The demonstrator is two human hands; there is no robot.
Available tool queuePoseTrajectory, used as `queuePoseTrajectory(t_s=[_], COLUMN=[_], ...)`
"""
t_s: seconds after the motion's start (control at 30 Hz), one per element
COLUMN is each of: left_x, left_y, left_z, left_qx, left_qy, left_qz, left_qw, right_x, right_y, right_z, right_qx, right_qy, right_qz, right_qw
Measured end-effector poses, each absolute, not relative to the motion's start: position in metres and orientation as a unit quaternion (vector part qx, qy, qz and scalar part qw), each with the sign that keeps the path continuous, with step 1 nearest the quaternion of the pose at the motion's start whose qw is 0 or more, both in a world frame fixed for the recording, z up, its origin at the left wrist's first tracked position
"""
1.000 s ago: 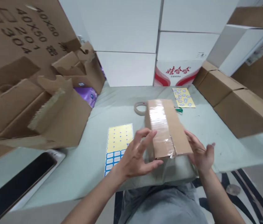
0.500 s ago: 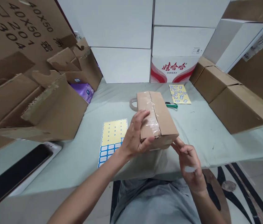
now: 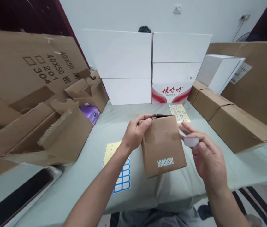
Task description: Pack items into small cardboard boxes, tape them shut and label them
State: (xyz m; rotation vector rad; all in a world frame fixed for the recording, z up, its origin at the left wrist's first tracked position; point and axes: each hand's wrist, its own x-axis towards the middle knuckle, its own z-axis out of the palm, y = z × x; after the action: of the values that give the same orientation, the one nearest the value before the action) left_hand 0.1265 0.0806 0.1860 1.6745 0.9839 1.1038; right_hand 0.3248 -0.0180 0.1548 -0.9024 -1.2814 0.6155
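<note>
My left hand (image 3: 134, 134) grips the top left edge of a small brown cardboard box (image 3: 163, 148) and holds it upright above the table, its plain face toward me. A small dotted strip of tape or label (image 3: 165, 162) sits low on that face. My right hand (image 3: 205, 156) is just right of the box, its fingers pinching a small white sticker (image 3: 191, 141) close to the box's right edge. Under my left forearm lies a yellow and blue label sheet (image 3: 120, 170) on the pale green table (image 3: 218, 151).
Open and torn brown cartons (image 3: 41, 126) crowd the left side, with a purple packet (image 3: 89, 113) inside one. White boxes (image 3: 128, 66) and a red-printed carton (image 3: 171, 91) stand at the back. Closed brown boxes (image 3: 233, 121) line the right. A second yellow sticker sheet (image 3: 179, 113) lies behind the box. A dark phone (image 3: 17, 198) lies near left.
The box has been tipped up from lying flat to standing in my left hand, taped side turned away. My right hand rose beside it with the white sticker. The view tilted up.
</note>
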Motion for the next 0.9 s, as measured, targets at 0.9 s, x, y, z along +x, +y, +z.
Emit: queuePoseTrajectory(t_s=[0.9], left_x=[0.122], left_y=[0.057], left_z=[0.178], left_qx=[0.692], left_qy=[0.381], left_qz=[0.475], left_qw=[0.388], right_x=[0.278], right_y=[-0.031], right_z=[0.181], right_qx=[-0.415], right_qy=[-0.796], right_qz=[-0.173], right_qw=[0.405])
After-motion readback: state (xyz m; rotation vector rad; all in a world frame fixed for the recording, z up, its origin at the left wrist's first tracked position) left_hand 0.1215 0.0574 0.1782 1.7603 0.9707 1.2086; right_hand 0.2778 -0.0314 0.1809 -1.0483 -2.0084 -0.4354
